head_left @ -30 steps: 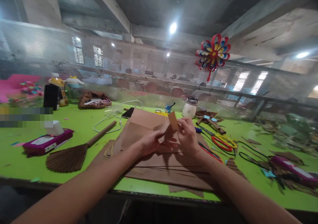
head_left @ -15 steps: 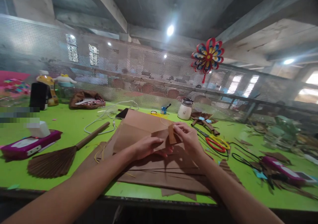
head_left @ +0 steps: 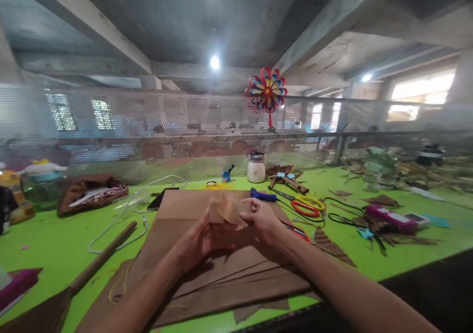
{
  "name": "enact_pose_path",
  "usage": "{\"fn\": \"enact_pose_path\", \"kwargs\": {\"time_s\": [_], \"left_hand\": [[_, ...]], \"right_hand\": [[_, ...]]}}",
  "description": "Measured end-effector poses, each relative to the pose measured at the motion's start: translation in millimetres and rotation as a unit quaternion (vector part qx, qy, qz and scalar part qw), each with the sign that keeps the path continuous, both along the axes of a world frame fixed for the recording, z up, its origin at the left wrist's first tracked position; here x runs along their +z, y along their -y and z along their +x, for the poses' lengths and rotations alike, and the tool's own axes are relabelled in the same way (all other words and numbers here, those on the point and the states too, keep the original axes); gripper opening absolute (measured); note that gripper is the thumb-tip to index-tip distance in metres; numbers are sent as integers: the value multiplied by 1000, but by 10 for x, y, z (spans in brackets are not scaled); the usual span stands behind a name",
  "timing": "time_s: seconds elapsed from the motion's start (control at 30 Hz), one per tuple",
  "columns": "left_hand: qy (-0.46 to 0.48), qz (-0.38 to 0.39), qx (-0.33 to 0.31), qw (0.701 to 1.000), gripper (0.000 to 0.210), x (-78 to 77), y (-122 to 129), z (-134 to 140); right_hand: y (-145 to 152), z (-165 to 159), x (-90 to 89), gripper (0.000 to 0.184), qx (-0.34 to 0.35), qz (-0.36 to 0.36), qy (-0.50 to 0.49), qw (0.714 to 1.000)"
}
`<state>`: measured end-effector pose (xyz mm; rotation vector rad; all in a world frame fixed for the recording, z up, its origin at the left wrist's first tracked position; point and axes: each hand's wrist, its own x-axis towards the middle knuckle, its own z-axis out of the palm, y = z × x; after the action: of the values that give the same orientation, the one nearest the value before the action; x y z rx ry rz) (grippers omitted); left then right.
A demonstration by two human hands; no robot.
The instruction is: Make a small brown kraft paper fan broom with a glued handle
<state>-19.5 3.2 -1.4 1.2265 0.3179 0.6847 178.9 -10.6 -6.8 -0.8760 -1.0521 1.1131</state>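
Note:
Between my two hands is a small curled piece of brown paper (head_left: 225,211), blurred by motion. My left hand (head_left: 195,242) has its thumb at the piece's left edge, with the other fingers beneath it. The thumb and fingers of my right hand (head_left: 258,217) pinch the piece's right side. Both hands are above a stack of large brown paper sheets (head_left: 173,237). Just beyond my right hand lies a blue-handled tool (head_left: 262,195), partly hidden. Yellow- and red-handled scissors (head_left: 306,206) lie to its right.
At the left lies a brown fan-shaped paper piece with a rolled handle (head_left: 103,256), beside a white cable (head_left: 92,239). A white jar (head_left: 256,168) and a small blue bottle (head_left: 226,176) stand at the back. Brown scraps and a purple box (head_left: 389,217) lie at the right.
My view has turned to the right and levelled. The brown paper between my hands has been turned and raised, and now looks curled. The blue-handled tool has come into sight.

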Motion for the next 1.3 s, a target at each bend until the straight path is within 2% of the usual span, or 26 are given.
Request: {"fn": "enact_pose_path", "kwargs": {"time_s": [0.07, 0.13, 0.23, 0.3, 0.4, 0.5, 0.7, 0.83, 0.97, 1.1, 1.3], "left_hand": [[-4, 26, -18, 999, 50, 8, 1, 31], [-53, 67, -4, 996, 46, 13, 17, 76], [-146, 86, 26, 985, 41, 14, 47, 144], [-159, 64, 50, 984, 43, 4, 54, 177], [-133, 25, 107, 985, 46, -29, 26, 194], [-93, 6, 129, 987, 48, -67, -22, 178], [-49, -40, 115, 991, 39, -134, -27, 156], [-30, -65, 108, 992, 35, -177, -34, 163], [-22, -86, 126, 988, 34, -187, -39, 167], [-23, -92, 123, 988, 31, -183, -21, 170], [-21, -66, 123, 990, 45, -169, -19, 144]], "right_hand": [[-32, -25, -39, 47, -56, -6, -19, 998], [-26, -56, -64, 45, -85, -18, -9, 996], [42, -110, -67, 41, -92, -27, 46, 994], [98, -141, -57, 38, -84, -29, 91, 992], [155, -164, -52, 36, -49, -37, 114, 992], [181, -168, -68, 35, -12, -31, 117, 993], [259, -141, -87, 31, 17, -35, 144, 989], [263, -68, -117, 35, -19, -5, 262, 965], [225, -28, -198, 42, 10, 8, 331, 944], [223, -40, -240, 40, 39, -15, 349, 936], [231, -50, -218, 42, 64, -18, 335, 940]]}}
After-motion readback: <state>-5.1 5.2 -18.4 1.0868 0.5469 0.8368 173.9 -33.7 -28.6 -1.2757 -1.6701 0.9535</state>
